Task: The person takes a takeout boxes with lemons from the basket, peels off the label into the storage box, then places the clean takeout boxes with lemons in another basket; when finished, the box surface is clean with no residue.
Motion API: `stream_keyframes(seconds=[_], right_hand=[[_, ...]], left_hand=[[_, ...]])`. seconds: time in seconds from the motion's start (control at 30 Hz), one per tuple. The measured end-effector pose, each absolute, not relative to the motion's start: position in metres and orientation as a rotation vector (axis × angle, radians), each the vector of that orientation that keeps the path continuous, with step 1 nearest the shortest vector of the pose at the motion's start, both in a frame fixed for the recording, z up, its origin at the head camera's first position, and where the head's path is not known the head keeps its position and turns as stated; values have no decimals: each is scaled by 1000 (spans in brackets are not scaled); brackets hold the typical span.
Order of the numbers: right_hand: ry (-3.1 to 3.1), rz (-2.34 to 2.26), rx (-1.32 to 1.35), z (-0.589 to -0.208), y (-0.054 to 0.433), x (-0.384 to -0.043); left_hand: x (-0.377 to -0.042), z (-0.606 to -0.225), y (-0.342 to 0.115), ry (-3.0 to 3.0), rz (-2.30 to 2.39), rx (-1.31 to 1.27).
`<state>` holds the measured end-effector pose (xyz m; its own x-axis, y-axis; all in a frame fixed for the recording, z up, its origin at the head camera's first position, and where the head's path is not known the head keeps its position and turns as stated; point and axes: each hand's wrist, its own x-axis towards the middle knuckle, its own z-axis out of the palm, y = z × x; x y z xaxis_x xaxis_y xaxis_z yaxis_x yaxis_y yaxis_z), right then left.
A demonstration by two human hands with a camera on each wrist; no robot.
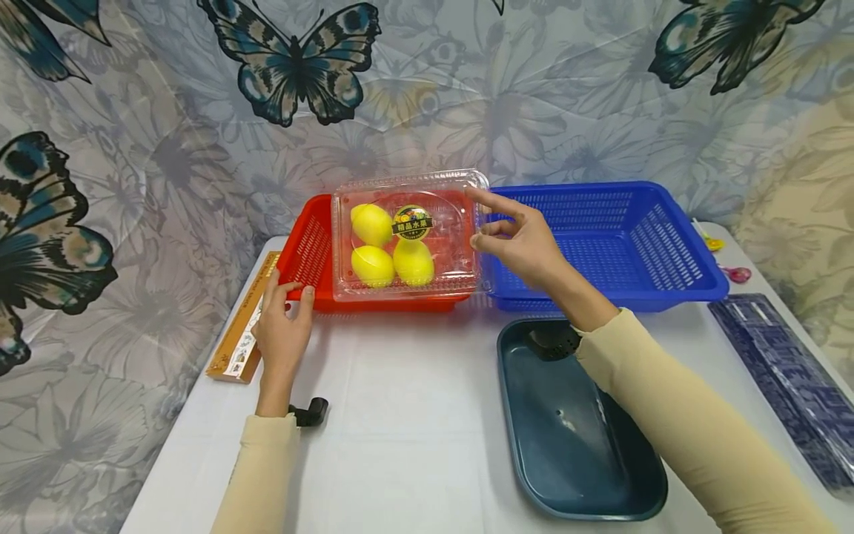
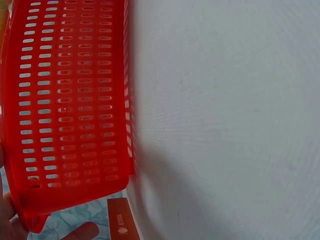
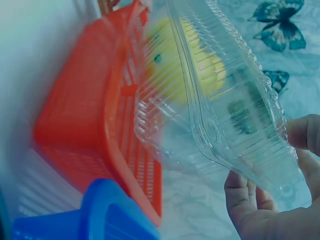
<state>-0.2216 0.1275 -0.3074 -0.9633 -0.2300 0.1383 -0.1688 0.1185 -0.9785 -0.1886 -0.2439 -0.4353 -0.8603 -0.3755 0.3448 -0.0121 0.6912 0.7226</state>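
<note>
Behind, patterned cloth backdrop [image 1: 500, 111] with large printed butterflies [image 1: 300, 63]; below, white-covered counter [image 1: 400, 415]. From the left: one long brown carton [image 1: 243, 334]; one left grip [image 1: 283, 322], clasped on the near-left corner of one red basket [image 1: 316, 237]; tilted over that basket, one clear box [image 1: 450, 248] with three yellow fruits [image 1: 372, 265] inside; pinching its right edge, one right grip [image 1: 523, 241]; then one dark teal tray [image 1: 554, 445] in front of one blue basket [image 1: 587, 259]; far right, one dark blue patterned package [image 1: 783, 378].
</note>
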Motion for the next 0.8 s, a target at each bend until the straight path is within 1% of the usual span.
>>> stream_keyframes(seconds=[0.33,0.8], right_hand=[[2282,-2017,-450,-316,138,-182],[2298,-2026,-366,-329,143,-134]], left_hand=[[-187,-434,-242,-2426,-1020,285],[-186,-435,-243,-2423,-1009,276]])
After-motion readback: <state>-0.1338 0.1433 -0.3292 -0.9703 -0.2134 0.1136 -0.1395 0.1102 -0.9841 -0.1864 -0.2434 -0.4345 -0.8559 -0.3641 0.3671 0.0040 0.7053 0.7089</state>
